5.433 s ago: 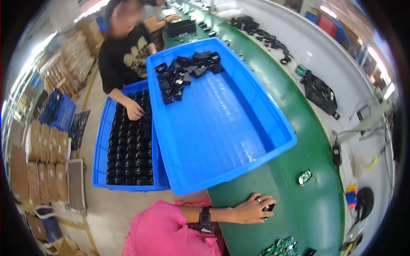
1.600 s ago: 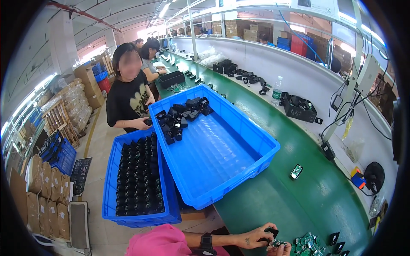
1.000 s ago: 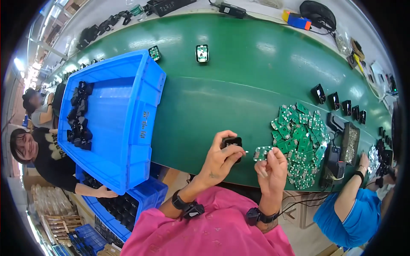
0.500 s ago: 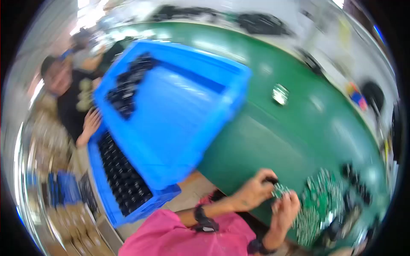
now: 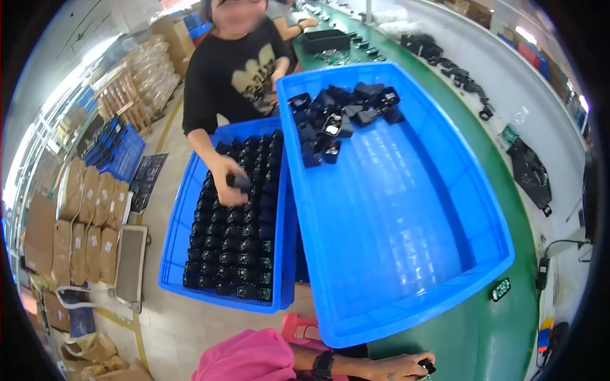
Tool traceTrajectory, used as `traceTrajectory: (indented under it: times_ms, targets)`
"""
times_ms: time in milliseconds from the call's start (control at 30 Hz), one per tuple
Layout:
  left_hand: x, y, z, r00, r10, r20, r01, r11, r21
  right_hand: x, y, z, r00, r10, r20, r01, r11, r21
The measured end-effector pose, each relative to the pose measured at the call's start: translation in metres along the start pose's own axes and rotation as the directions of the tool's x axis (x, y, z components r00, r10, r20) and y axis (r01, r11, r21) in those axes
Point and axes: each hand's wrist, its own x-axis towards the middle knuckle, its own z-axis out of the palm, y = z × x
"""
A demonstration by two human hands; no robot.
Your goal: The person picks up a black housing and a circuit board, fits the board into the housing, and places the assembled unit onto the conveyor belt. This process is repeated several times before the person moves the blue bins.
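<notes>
At the bottom edge, my left hand [image 5: 399, 368] has its fingers closed around a small black plastic part [image 5: 428, 366]. Just below that part a bit of green circuit board [image 5: 426, 377] shows, cut off by the frame. My left wrist wears a black watch [image 5: 323, 366]. My right hand is out of the picture. Beyond my left hand stands a large blue crate [image 5: 416, 327], with a pile of black plastic housings [image 5: 343, 114] in its far left end.
A co-worker's hand [image 5: 227, 181] holds a black part over a second blue crate [image 5: 171, 260], where black housings stand in rows. A loose circuit board [image 5: 501, 289] lies on the green table [image 5: 457, 346]. Brown packages [image 5: 79, 244] and a trolley [image 5: 131, 257] are at left.
The view has swung left and up, bringing the co-worker and both crates nearer the middle. My left hand now sits at the bottom edge; my right hand and the board pile have left view.
</notes>
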Motion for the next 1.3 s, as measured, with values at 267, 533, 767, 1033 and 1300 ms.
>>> traceTrajectory:
  times_ms: [267, 533, 767, 1033, 1300]
  targets:
    - [0.009, 0.000, -0.014, 0.999, -0.014, 0.031, 0.016, 0.997, -0.076, 0.008, -0.010, 0.003, 0.998, -0.053, -0.020, 0.050, 0.990, -0.131]
    - [0.002, 0.016, -0.021, 0.990, -0.123, 0.072, 0.139, 0.945, -0.295, 0.000, 0.000, -0.005, 0.994, -0.106, -0.026, 0.100, 0.977, -0.188]
    - [0.011, 0.012, -0.027, 0.990, -0.138, 0.025, 0.140, 0.975, -0.171, 0.006, 0.002, 0.003, 0.943, -0.332, 0.004, 0.313, 0.885, -0.345]
    - [0.037, 0.023, -0.042, 0.862, -0.429, 0.270, 0.506, 0.704, -0.498, 0.013, -0.027, 0.039, 0.971, -0.222, -0.090, 0.215, 0.973, -0.079]
    - [0.022, 0.023, -0.016, 0.883, -0.394, 0.255, 0.469, 0.768, -0.435, 0.012, 0.010, -0.007, 0.869, -0.465, -0.170, 0.291, 0.758, -0.583]
